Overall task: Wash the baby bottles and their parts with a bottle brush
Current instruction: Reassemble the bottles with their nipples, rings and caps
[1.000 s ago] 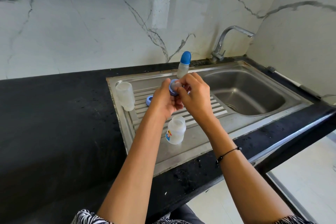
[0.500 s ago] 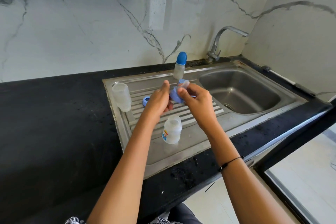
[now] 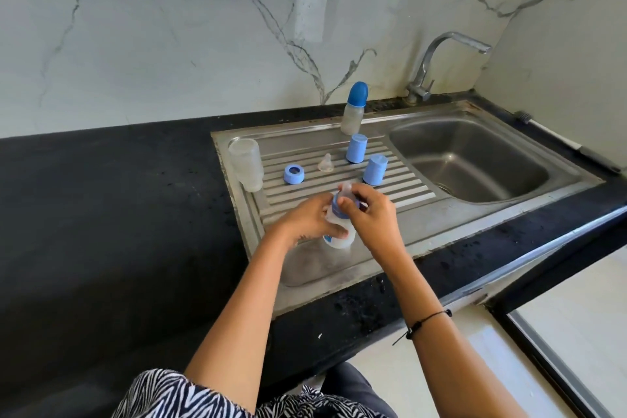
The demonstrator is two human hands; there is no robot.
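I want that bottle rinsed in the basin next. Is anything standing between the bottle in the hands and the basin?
Two blue caps stand on the drainboard, slightly behind a straight path from the bottle to the basin; lifted over, nothing visible blocks it.

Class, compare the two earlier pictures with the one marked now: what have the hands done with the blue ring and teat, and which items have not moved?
The ring with teat, held in the air before, now sits on the small bottle. The left hand has taken hold of that bottle, free-standing before; the right hand grips the ring. The capped bottle, upturned bottle and loose ring stay put.
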